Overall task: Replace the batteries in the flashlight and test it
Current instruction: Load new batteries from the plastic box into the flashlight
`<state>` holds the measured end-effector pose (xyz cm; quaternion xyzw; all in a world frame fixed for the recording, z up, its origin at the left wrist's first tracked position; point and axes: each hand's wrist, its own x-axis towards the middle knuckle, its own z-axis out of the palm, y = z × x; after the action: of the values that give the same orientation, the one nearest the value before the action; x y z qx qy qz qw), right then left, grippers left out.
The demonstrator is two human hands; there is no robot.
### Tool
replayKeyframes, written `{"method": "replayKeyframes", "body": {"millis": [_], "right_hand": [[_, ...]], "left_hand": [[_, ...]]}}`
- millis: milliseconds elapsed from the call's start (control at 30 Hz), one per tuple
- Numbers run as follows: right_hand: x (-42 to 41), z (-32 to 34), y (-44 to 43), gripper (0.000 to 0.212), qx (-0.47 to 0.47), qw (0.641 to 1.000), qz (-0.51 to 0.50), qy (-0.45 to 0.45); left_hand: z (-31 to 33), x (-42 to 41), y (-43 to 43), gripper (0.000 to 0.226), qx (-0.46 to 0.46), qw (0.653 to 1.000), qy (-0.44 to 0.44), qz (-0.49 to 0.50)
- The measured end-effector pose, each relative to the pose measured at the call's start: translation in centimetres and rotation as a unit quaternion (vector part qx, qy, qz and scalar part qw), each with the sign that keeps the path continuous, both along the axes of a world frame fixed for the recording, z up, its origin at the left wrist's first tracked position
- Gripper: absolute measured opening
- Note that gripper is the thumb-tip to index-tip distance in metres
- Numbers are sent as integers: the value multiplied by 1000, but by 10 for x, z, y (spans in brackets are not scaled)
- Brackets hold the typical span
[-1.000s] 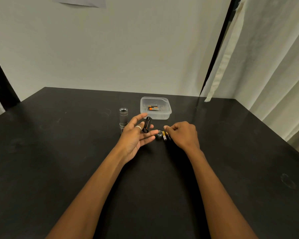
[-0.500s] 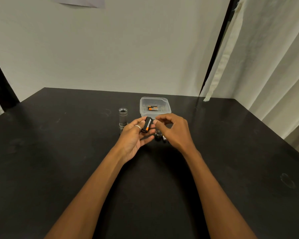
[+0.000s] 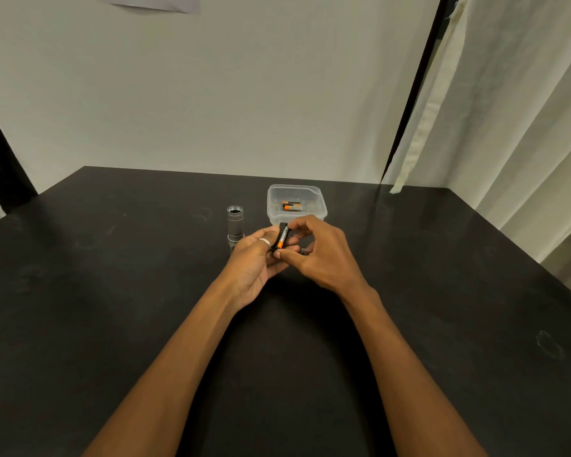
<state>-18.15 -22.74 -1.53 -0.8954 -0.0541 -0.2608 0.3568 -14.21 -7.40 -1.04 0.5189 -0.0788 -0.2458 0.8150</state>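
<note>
Head view: the left hand [image 3: 257, 258] cradles a black battery holder [image 3: 281, 237], fingers curled loosely round it, at mid-table. The right hand [image 3: 320, 255] pinches an orange-and-black battery [image 3: 283, 239] into the holder, thumb and fingertips closed on it. The flashlight body [image 3: 235, 223] stands upright just left; the clear tub [image 3: 314, 211] behind holds more batteries [image 3: 291, 206].

Loading appears under way; next, the cell needs seating fully, polarity matched.

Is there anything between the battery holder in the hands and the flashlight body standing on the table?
Nothing visible. The battery holder is up off the table, and the flashlight body stands upright just left of it, open end up.
</note>
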Motion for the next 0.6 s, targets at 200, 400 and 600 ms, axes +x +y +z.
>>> {"method": "replayKeyframes", "body": {"millis": [200,400,600], "right_hand": [[0,0,1,46,18,1000,5,-3],[1,0,1,46,41,999,4,10],[-1,3,2,35,33,999,7,19]], "left_hand": [[0,0,0,26,-7,1000,-2,-3],[0,-1,-1,22,-15,1000,-5,0],[-1,0,0,21,-5,1000,-11,3]]}}
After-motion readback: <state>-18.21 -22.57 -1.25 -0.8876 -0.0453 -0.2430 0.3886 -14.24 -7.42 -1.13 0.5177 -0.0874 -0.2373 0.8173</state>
